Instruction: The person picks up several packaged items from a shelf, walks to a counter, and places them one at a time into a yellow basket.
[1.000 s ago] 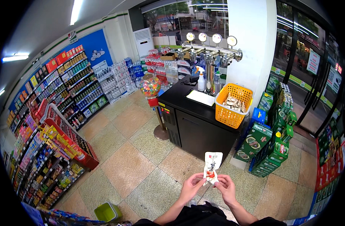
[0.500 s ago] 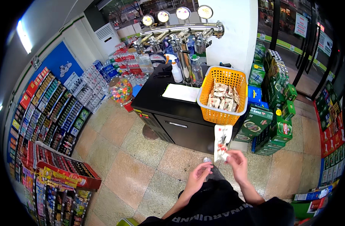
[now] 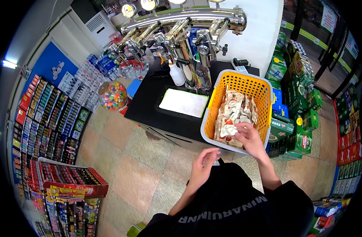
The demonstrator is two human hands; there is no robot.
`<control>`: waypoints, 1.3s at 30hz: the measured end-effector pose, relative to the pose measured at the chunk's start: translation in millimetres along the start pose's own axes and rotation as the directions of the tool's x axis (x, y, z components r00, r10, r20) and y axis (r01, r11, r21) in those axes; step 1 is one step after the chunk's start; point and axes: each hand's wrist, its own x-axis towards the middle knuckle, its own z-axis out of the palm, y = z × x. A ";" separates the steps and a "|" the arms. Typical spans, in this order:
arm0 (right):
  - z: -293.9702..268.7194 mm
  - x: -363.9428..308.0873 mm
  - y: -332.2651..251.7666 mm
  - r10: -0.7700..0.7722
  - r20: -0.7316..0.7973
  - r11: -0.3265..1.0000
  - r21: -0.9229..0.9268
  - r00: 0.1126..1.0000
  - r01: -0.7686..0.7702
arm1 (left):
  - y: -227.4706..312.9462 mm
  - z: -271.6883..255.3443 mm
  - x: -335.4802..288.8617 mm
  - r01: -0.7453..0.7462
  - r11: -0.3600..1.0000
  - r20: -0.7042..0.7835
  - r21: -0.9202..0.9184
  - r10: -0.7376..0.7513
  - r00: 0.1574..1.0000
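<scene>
A yellow plastic basket (image 3: pixel 208 129) with a grey rim stands on the black counter (image 3: pixel 149 103). Several cream-coloured packets (image 3: pixel 249 107) lie heaped inside it. Over the heap, my right hand (image 3: pixel 250 141) pinches the near end of a long white packet (image 3: pixel 229 118) with red marks; whether this packet rests on the others I cannot tell. My left hand (image 3: pixel 202 168) is just in front of the basket's near left corner, palm turned inward, fingers loosely bent and thumb apart. Nothing shows in it, and it does not touch the basket.
A steel beer tap tower (image 3: pixel 185 23) rises behind the counter. Near it are a white spray bottle (image 3: pixel 176 75), a clear bottle (image 3: pixel 203 77) and a white mat (image 3: pixel 183 102). Green cartons (image 3: pixel 299 138) are stacked to the right. A candy globe (image 3: pixel 113 96) and shelves (image 3: pixel 50 114) stand left.
I have come closer to the counter. My right hand has carried the white packet from in front of the basket to over the heap inside. My left hand remains low in front.
</scene>
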 end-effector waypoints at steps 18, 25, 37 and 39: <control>49.5 -10.8 -38.5 -0.253 0.366 0.924 -0.183 0.895 0.336 | -11.8 -4.6 12.9 -0.123 0.989 -0.206 -0.085 0.103 0.973; 80.7 -25.5 -35.4 -0.307 0.459 0.932 -0.031 0.834 0.360 | -3.0 -15.5 -52.7 -0.183 0.983 -0.534 -0.020 0.144 0.833; 181.2 -162.3 -14.3 -0.132 0.950 0.985 0.157 0.282 -0.066 | -16.2 10.8 -278.9 -0.213 0.976 -0.942 0.046 0.114 0.317; 204.4 -203.2 -2.5 -0.076 0.989 0.980 0.097 0.126 -0.175 | -20.9 27.4 -330.7 -0.230 0.971 -0.982 0.061 0.099 0.159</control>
